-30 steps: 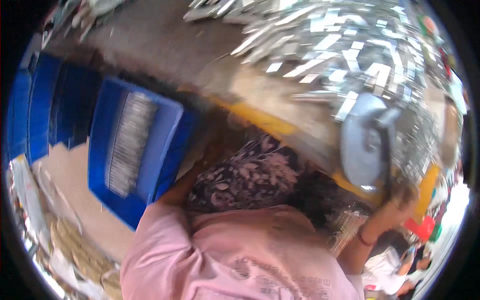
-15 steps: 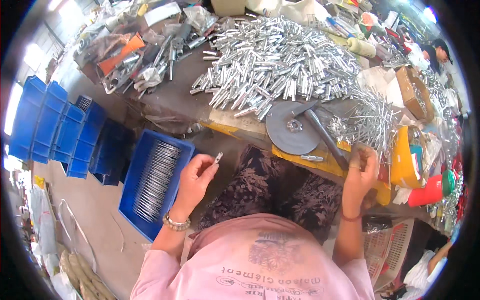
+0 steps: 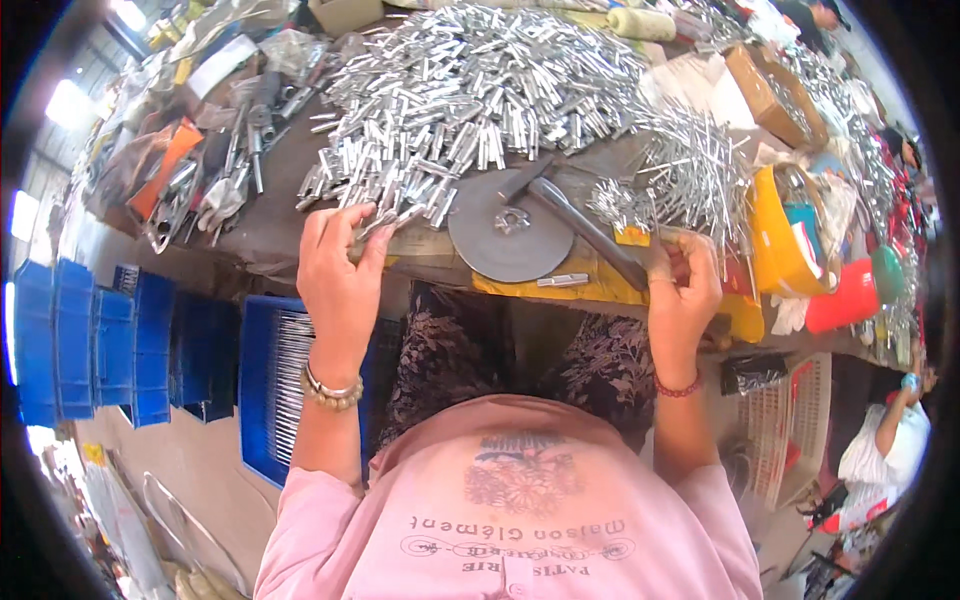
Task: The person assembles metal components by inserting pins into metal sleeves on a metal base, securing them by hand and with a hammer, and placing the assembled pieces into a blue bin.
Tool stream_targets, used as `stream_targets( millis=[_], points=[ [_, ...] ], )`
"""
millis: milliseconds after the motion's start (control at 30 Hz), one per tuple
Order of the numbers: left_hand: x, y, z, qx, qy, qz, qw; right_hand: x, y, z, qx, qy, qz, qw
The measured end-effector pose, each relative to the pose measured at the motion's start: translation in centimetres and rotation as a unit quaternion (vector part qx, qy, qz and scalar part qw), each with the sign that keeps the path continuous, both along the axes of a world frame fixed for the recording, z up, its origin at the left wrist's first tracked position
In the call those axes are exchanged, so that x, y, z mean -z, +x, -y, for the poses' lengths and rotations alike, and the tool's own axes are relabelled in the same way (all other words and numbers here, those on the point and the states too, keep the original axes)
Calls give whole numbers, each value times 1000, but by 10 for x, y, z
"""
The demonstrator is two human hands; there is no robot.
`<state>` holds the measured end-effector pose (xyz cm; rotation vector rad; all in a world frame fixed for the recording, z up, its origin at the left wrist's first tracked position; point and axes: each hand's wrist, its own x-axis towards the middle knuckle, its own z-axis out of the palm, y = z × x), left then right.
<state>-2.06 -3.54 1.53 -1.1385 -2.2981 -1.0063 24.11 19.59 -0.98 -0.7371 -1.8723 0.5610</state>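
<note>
My left hand (image 3: 338,275) is at the table's front edge, thumb and fingertips pinched on a short silver metal tube (image 3: 368,222) beside a big heap of similar tubes (image 3: 480,90). Its fingers partly hide that piece. My right hand (image 3: 685,285) is closed with curled fingers near the thin metal rods (image 3: 695,165); what it holds, if anything, is hidden. Between the hands lies a round grey disc (image 3: 490,240) with small metal bits on it. A dark-handled hammer (image 3: 590,230) rests across its right side. One loose tube (image 3: 563,280) lies before the disc.
A blue bin (image 3: 262,400) of stacked metal pieces stands below left, with stacked blue crates (image 3: 70,340) beyond. At right are a cut yellow container (image 3: 785,230), a red jar (image 3: 840,297) and a cardboard box (image 3: 775,95). Mixed pipes and bags (image 3: 215,170) cover the table's left.
My left hand has gone from above the blue bin, holding a small metal piece, up to the heap's near edge. My right hand stays closed near the rods. The view has shifted.
</note>
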Motion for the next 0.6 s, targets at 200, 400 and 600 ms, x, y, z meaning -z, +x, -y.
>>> stream_targets(
  millis=[200,400,600],
  points=[
    [-2,65,-49,278,27,86,956,-5,2,-3,-28,-23,-12,999],
    [1,82,-80,319,-52,-1,946,-29,12,12,-107,-50,53,992],
    [-13,67,-55,277,-25,67,958,-43,4,19,-155,6,123,980]
  ],
)
